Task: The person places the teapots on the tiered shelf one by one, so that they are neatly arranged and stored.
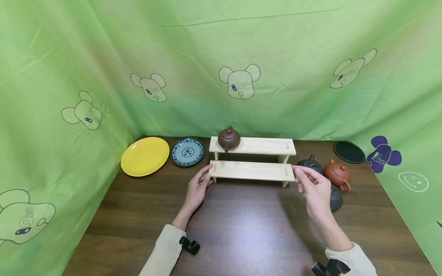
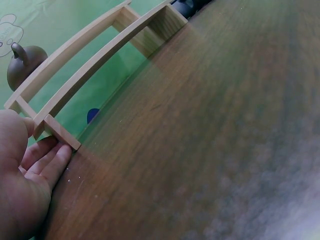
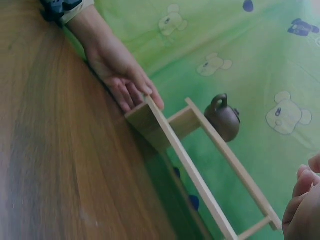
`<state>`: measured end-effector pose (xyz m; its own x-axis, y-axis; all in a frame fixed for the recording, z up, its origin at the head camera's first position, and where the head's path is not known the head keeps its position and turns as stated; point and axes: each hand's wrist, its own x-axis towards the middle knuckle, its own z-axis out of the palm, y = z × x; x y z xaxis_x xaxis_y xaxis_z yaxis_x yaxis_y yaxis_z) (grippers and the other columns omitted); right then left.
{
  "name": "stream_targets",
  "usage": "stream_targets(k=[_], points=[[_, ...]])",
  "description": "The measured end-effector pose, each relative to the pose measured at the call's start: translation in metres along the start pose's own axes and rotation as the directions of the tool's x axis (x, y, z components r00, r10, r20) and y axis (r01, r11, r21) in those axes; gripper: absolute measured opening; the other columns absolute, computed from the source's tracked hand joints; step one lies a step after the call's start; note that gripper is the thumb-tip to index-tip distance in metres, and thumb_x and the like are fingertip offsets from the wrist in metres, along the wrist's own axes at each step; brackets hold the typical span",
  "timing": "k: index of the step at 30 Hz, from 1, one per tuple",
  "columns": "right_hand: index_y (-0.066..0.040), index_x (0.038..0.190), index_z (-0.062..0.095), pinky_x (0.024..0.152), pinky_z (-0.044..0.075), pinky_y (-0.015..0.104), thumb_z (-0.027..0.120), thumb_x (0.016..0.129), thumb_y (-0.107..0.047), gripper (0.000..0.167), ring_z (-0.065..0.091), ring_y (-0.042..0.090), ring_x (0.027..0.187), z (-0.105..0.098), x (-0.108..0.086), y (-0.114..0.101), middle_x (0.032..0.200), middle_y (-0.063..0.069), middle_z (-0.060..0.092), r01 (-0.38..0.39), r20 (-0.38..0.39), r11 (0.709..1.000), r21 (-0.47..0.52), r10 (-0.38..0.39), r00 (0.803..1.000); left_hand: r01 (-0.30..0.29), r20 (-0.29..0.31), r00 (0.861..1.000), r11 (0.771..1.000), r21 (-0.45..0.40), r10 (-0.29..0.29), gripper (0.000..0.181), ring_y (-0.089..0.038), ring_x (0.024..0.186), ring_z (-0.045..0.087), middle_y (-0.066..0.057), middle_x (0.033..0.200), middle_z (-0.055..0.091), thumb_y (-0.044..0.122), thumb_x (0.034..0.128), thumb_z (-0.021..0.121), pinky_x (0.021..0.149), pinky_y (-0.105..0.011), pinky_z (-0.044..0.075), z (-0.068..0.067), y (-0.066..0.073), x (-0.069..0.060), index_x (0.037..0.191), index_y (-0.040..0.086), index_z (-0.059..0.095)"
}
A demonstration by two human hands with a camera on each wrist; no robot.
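Note:
A pale two-step wooden display stand (image 1: pixel 252 171) stands on the table, its lower step in front of the higher one. My left hand (image 1: pixel 197 188) holds the left end of the lower step; in the left wrist view its fingers (image 2: pixel 55 162) lie against the stand's leg. At the opposite end my right hand (image 1: pixel 315 191) grips the step's edge between thumb and forefinger; in the right wrist view this contact is out of frame. A dark brown teapot (image 1: pixel 229 138) sits on the left of the upper step.
To the left lie a yellow plate (image 1: pixel 145 157) and a blue patterned plate (image 1: pixel 187 152). Beside my right hand stand a red-brown teapot (image 1: pixel 336 173) and two dark teapots (image 1: pixel 311 164), one partly behind the hand. A black round dish (image 1: pixel 349 152) lies farther right. Green cloth (image 1: pixel 193 50) encloses the table.

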<state>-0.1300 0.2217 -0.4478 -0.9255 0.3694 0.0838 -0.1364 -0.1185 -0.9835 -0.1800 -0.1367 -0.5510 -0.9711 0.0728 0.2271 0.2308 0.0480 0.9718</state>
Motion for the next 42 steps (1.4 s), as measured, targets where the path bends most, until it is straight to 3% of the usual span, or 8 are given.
stream_targets(k=[4,9,11,13,21,30,38,42], points=[[0.005,0.107,0.084,0.039,0.036,0.011,0.074,0.105,-0.001,0.012,0.050,0.004,0.048,-0.013,0.000,-0.003,0.065,-0.001,0.066,0.023,-0.013,0.999,0.032,-0.023,1.000,0.022,-0.002,1.000,1.000,0.010,-0.022,0.039,-0.037,0.131,0.071,-0.029,0.143,0.070,0.012,0.1179,0.056,0.105,-0.037,0.065,0.000,0.000,0.000,0.155,0.005,0.063],[0.007,0.105,0.083,0.040,0.037,0.011,0.073,0.105,0.003,0.011,0.049,0.005,0.047,-0.029,0.000,-0.004,0.063,0.001,0.065,0.044,-0.047,0.995,0.094,-0.039,0.998,0.104,0.018,0.994,0.994,-0.037,-0.103,0.039,-0.030,0.134,0.070,-0.017,0.146,0.072,0.014,0.1173,0.058,0.108,-0.035,0.064,-0.008,-0.036,0.008,0.155,0.019,0.066],[0.007,0.104,0.084,0.039,0.036,0.012,0.074,0.104,0.003,0.011,0.049,0.006,0.047,-0.034,0.001,-0.003,0.063,0.001,0.065,0.039,-0.068,0.994,0.101,-0.032,0.997,0.105,0.025,0.994,0.993,-0.047,-0.104,0.039,-0.025,0.134,0.071,-0.012,0.146,0.072,0.017,0.1170,0.060,0.106,-0.033,0.064,-0.011,-0.054,0.012,0.154,0.027,0.066],[0.005,0.103,0.084,0.039,0.034,0.013,0.074,0.104,0.002,0.011,0.049,0.006,0.046,-0.038,0.001,-0.003,0.062,0.001,0.065,0.032,-0.086,0.994,0.103,-0.023,0.996,0.079,0.027,0.997,0.996,-0.039,-0.078,0.040,-0.028,0.134,0.070,-0.015,0.148,0.071,0.017,0.1173,0.059,0.106,-0.034,0.064,-0.012,-0.058,0.012,0.156,0.025,0.065],[0.004,0.104,0.084,0.040,0.021,0.023,0.074,0.104,0.003,0.011,0.047,0.009,0.045,-0.056,0.004,-0.001,0.062,0.001,0.064,0.021,-0.131,0.994,0.107,-0.007,0.991,0.058,0.018,0.998,0.997,-0.043,-0.058,0.040,-0.025,0.133,0.071,-0.017,0.151,0.068,0.017,0.1168,0.060,0.104,-0.034,0.066,-0.010,-0.056,0.011,0.157,0.019,0.064],[0.002,0.103,0.086,0.039,0.027,0.019,0.076,0.102,0.004,0.010,0.049,0.008,0.046,-0.077,0.008,0.002,0.062,0.001,0.066,-0.004,-0.181,0.991,0.132,0.028,0.983,0.070,0.019,0.997,0.997,-0.039,-0.069,0.040,-0.029,0.134,0.070,-0.015,0.150,0.069,0.022,0.1166,0.061,0.106,-0.034,0.065,-0.008,-0.057,0.011,0.156,0.027,0.065],[0.000,0.100,0.087,0.035,0.037,0.015,0.076,0.102,0.004,0.011,0.053,0.007,0.042,-0.106,0.013,0.006,0.062,0.001,0.070,-0.029,-0.255,0.988,0.149,0.067,0.965,-0.013,0.020,1.000,1.000,-0.001,0.013,0.040,-0.034,0.130,0.072,-0.028,0.146,0.068,0.018,0.1177,0.058,0.103,-0.038,0.067,-0.003,-0.021,0.004,0.156,0.010,0.064],[0.000,0.103,0.087,0.034,0.038,0.015,0.079,0.100,0.003,0.009,0.053,0.008,0.042,-0.118,0.018,0.010,0.063,0.002,0.072,-0.034,-0.293,0.989,0.143,0.075,0.953,-0.012,0.017,1.000,1.000,0.012,0.012,0.039,-0.029,0.129,0.073,-0.027,0.146,0.068,0.017,0.1179,0.057,0.102,-0.037,0.067,-0.004,-0.021,0.005,0.156,0.010,0.064]])
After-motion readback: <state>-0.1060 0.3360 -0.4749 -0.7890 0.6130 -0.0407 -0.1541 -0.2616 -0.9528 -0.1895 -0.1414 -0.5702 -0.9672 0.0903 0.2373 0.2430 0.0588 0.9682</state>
